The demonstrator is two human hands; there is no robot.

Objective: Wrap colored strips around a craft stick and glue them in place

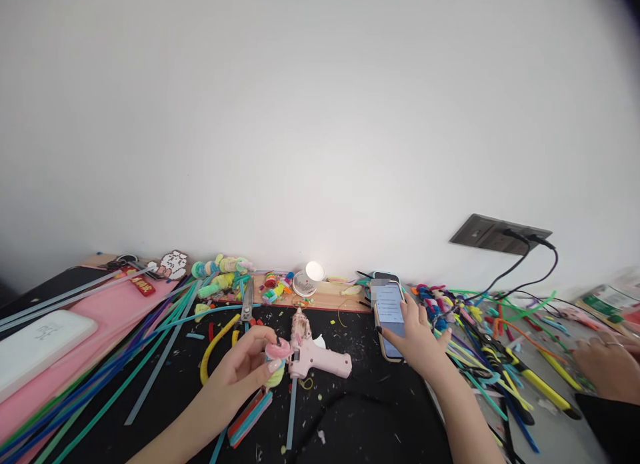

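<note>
Between the fingers and thumb of my left hand (250,367) is a small pipe-cleaner figure (276,364), pink on top and yellow-green below. A pink glue gun (320,359) lies just right of it on the black mat, a clear glue stick (292,414) jutting from its back. My right hand (417,334) is spread over a phone (391,317) with a lit screen, its fingers on or just above the glass. Scissors (247,301) and a bent yellow pipe cleaner (213,354) lie behind my left hand.
Long pipe cleaners (115,371) and a white power bank (43,347) lie at left. Yellow-handled pliers (537,377) rest among pipe cleaners at right, near another person's hand (607,364). Black cords (517,267) run from a wall socket (480,232). A lit round lamp (315,272) stands by the wall.
</note>
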